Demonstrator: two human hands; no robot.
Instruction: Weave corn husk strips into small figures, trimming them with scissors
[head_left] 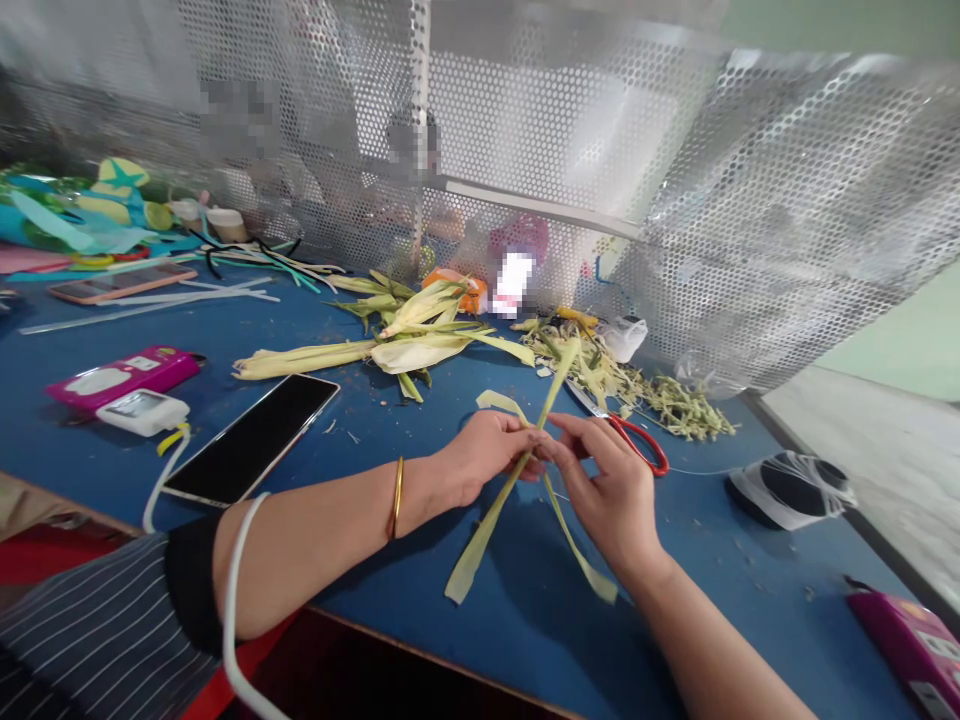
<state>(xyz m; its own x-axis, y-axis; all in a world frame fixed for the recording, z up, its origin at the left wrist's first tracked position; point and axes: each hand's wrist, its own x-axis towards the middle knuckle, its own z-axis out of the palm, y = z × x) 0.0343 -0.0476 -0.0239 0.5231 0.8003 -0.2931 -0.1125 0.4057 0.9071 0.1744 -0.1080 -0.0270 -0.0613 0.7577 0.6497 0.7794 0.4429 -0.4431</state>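
Note:
My left hand point(484, 455) and my right hand point(611, 490) meet above the blue table point(420, 590), both pinching crossed pale green leaf strips point(484, 530) where they overlap. One strip runs up past my fingers toward the back; two ends hang down toward the table's front edge. A gold bangle point(396, 498) circles my left wrist.
Red-handled scissors point(637, 440) lie just behind my right hand. A pile of corn husks point(397, 335) and trimmed scraps point(660, 395) sit further back. A black phone point(251, 440), pink device point(124, 375), white charger point(142, 410) lie left; a thread spool point(791, 490) right. Perforated metal screen point(675, 200) behind.

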